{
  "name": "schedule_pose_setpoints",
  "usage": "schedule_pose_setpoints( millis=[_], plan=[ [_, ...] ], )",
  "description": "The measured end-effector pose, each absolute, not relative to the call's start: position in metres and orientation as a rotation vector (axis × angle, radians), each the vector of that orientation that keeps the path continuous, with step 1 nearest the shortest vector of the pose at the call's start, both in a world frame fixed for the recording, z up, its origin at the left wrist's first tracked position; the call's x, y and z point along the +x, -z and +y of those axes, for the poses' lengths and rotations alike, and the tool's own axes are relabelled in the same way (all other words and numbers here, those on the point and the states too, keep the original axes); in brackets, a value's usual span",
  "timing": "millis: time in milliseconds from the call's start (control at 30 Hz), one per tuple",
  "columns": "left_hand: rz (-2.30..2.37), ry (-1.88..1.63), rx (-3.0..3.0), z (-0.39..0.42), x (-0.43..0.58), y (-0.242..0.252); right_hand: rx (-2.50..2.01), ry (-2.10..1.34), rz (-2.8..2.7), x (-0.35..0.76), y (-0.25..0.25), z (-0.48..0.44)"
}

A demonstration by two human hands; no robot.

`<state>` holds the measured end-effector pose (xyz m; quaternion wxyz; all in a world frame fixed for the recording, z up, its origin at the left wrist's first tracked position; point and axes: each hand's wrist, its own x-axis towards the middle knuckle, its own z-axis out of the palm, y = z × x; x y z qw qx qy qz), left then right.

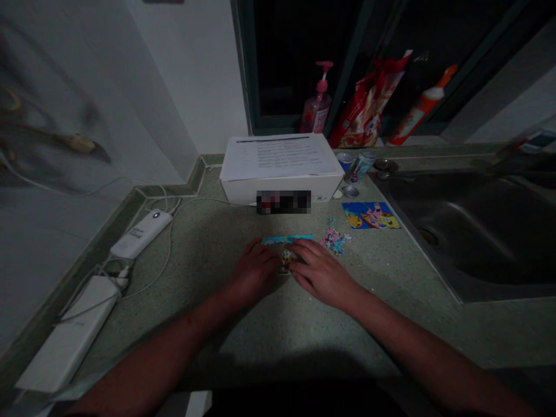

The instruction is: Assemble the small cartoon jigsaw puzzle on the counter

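Observation:
A small, partly assembled jigsaw puzzle (286,238) lies flat on the counter, its light-blue top edge showing between my hands. My left hand (256,269) rests over its left side, fingers lying loosely on it and holding nothing visible. From the right, my right hand (324,271) reaches in with thumb and fingertips close together at a small puzzle piece (285,255) near the puzzle's middle. Both hands cover much of the puzzle. A pile of loose puzzle pieces (335,240), pink and blue, lies just beyond my right hand. Behind it is a colourful cartoon picture card (371,215).
A white box (282,168) with a printed sheet on top stands behind the puzzle. Cans (361,168) are beside it. A metal sink (486,231) is at right. A white power bank (141,231), a long white block (72,333) and cables lie left. A pump bottle (316,110) stands behind.

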<state>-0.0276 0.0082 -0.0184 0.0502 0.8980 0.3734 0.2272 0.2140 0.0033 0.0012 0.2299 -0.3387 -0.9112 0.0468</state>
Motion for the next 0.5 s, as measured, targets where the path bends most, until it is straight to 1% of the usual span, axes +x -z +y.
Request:
schedule_pose_setpoints(
  millis=[133, 500],
  plan=[
    [1.121, -0.637, 2.758, 0.0081, -0.0279, 0.0165, -0.921, -0.130, -2.524, 0.2139, -0.0011, 0.0031],
    [1.119, -0.622, 2.793, 0.0081, -0.0272, 0.0157, -0.917, -0.149, -2.518, 0.2132, -0.0014, 0.0034]
  ],
)
